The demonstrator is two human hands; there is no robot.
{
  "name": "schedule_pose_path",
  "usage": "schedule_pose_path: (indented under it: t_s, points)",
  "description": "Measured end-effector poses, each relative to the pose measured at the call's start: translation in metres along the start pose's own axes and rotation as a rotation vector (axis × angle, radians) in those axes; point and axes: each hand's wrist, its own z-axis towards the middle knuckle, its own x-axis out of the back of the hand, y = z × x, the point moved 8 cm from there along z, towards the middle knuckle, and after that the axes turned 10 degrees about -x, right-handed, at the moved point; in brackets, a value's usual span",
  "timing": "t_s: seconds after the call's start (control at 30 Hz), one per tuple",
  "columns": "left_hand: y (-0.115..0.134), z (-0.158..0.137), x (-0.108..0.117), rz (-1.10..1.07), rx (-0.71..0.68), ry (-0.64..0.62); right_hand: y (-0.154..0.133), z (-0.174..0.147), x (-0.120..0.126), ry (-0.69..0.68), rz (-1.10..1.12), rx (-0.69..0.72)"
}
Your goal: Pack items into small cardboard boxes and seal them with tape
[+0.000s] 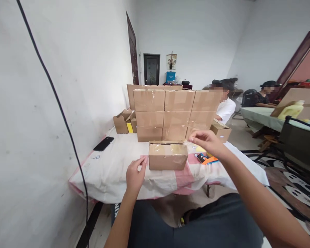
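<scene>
A small brown cardboard box (167,161) lies in front of me, with glossy clear tape across its top and over its right end. Just off its left side, my left hand (134,175) is closed, thumb and forefinger pinched; whatever they may hold is too small to make out. Above the box's right end, my right hand (207,140) is closed in a pinch. A faint clear strip of tape (186,143) runs from the box toward its fingertips. An orange tape dispenser (209,159) lies on the cloth below my right wrist.
Behind the box stands a wall of stacked cartons (177,115). An open carton (121,121) is at the left and another carton (221,131) at the right. A black phone (103,144) lies near the wall. Two people sit beyond. A black cable (54,89) hangs at left.
</scene>
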Motion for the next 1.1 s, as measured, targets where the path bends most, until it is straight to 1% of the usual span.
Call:
schedule_pose_path:
  t_s: [0.03, 0.1, 0.13, 0.2, 0.27, 0.33, 0.43, 0.53, 0.67, 0.93, 1.1]
  points:
    - [0.013, 0.009, -0.001, 0.077, -0.117, -0.006, 0.001, 0.009, 0.0, -0.073, 0.041, -0.031]
    - [0.037, 0.024, -0.016, 0.221, -0.312, -0.09, 0.005, 0.027, -0.003, -0.152, 0.09, -0.079]
    - [0.045, 0.031, -0.027, 0.288, -0.373, -0.148, 0.01, 0.035, -0.008, -0.179, 0.088, -0.094]
    - [0.052, 0.041, -0.049, 0.394, -0.431, -0.261, 0.023, 0.05, -0.027, -0.25, 0.062, -0.12]
    - [0.048, 0.047, -0.067, 0.448, -0.423, -0.347, 0.042, 0.062, -0.053, -0.331, 0.04, -0.157]
    - [0.039, 0.049, -0.076, 0.451, -0.381, -0.399, 0.063, 0.073, -0.076, -0.378, 0.026, -0.196]
    - [0.029, 0.048, -0.078, 0.404, -0.326, -0.412, 0.09, 0.085, -0.102, -0.371, 0.019, -0.215]
    - [0.026, 0.049, -0.074, 0.354, -0.301, -0.39, 0.105, 0.09, -0.116, -0.351, 0.064, -0.221]
    - [0.025, 0.049, -0.075, 0.321, -0.281, -0.387, 0.108, 0.09, -0.121, -0.342, 0.069, -0.213]
    - [0.026, 0.046, -0.078, 0.316, -0.245, -0.342, 0.087, 0.08, -0.116, -0.293, 0.051, -0.132]
    - [0.028, 0.046, -0.077, 0.326, -0.251, -0.323, 0.086, 0.076, -0.118, -0.287, 0.02, -0.085]
